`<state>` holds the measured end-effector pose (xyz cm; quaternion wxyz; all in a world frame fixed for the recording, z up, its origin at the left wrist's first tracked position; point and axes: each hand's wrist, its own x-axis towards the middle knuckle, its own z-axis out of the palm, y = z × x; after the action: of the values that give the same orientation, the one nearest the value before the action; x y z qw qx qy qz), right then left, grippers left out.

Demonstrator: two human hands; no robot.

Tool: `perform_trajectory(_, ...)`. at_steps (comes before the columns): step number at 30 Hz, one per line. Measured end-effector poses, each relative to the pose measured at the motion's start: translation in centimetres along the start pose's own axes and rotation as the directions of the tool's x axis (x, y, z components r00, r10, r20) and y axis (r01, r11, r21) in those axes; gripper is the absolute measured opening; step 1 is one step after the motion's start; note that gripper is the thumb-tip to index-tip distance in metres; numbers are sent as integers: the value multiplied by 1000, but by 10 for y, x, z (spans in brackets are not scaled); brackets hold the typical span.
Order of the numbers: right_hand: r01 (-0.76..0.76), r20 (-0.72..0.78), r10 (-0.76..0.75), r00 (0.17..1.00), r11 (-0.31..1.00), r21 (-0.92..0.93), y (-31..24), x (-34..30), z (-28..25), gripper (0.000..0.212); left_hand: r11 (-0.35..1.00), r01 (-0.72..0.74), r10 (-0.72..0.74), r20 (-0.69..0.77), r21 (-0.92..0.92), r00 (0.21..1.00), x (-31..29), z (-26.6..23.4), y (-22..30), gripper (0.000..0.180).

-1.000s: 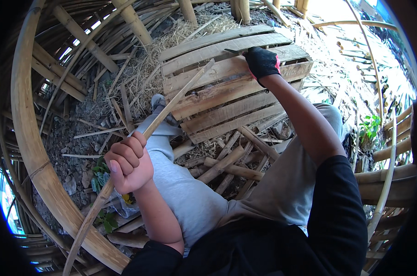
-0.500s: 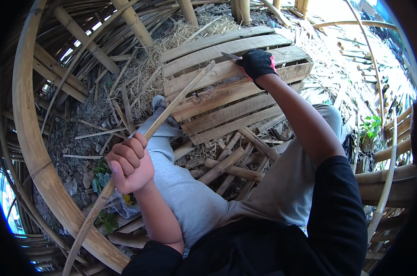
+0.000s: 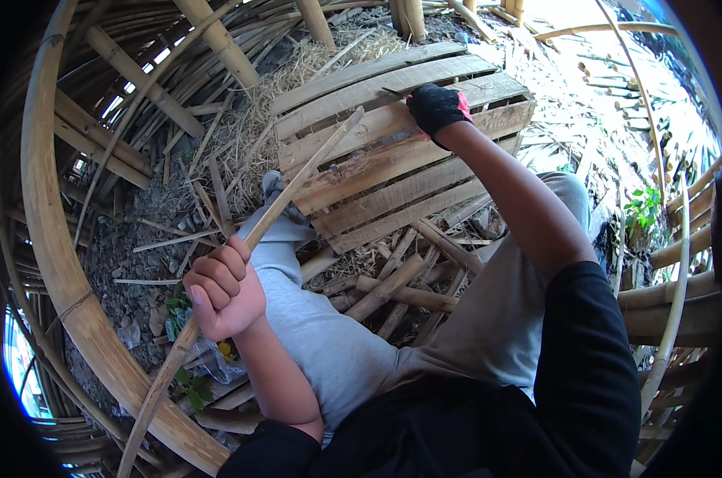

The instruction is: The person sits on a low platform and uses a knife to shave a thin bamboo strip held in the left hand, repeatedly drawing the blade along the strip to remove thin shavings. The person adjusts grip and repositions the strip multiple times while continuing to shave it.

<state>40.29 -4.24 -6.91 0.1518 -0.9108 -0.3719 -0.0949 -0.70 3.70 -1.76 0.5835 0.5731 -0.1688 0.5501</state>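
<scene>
My bare left hand (image 3: 227, 288) is closed in a fist round a long bamboo strip (image 3: 303, 174). The strip slants from the lower left up toward the wooden slatted crate (image 3: 377, 191), its pointed far end in front of the slats. In a black and red glove, my right hand (image 3: 439, 110) is closed over the crate's upper slats. A thin dark blade (image 3: 393, 92) sticks out to the left of that fist, so it grips a knife whose handle is hidden in the glove. The blade and the strip's tip are apart.
Cut bamboo pieces (image 3: 408, 295) lie between my legs below the crate. A thick curved bamboo pole (image 3: 50, 207) arches along the left. Straw (image 3: 297, 72) and poles stand behind the crate. A leafy plant (image 3: 641, 209) grows at the right, near more bamboo rails.
The view has shifted slightly, moving the crate a little left in the picture. Both hands keep their grips, and the strip and knife hold nearly the same places.
</scene>
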Motion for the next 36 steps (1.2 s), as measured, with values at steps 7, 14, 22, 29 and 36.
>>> perform_trajectory(7,-59,126,54,991,998,31,0,4,-21,34,1000,0,0,-13,2,1000,-1,-1,1,54)
perform_trajectory(14,-9,90,-16,996,964,267,4,6,-29,40,1000,-4,4,-2,19,1000,-1,-1,1,55)
perform_trajectory(22,-203,280,-112,954,445,872,-19,-21,-42,32,1000,6,-6,65,9,998,0,1,2,53)
perform_trajectory(29,-66,438,-202,876,849,524,-76,-70,-56,72,1000,3,-4,55,18,998,-2,14,0,56)
perform_trajectory(36,181,335,-378,863,851,493,-86,-90,-83,51,1000,-3,0,101,30,995,-3,16,-3,59)
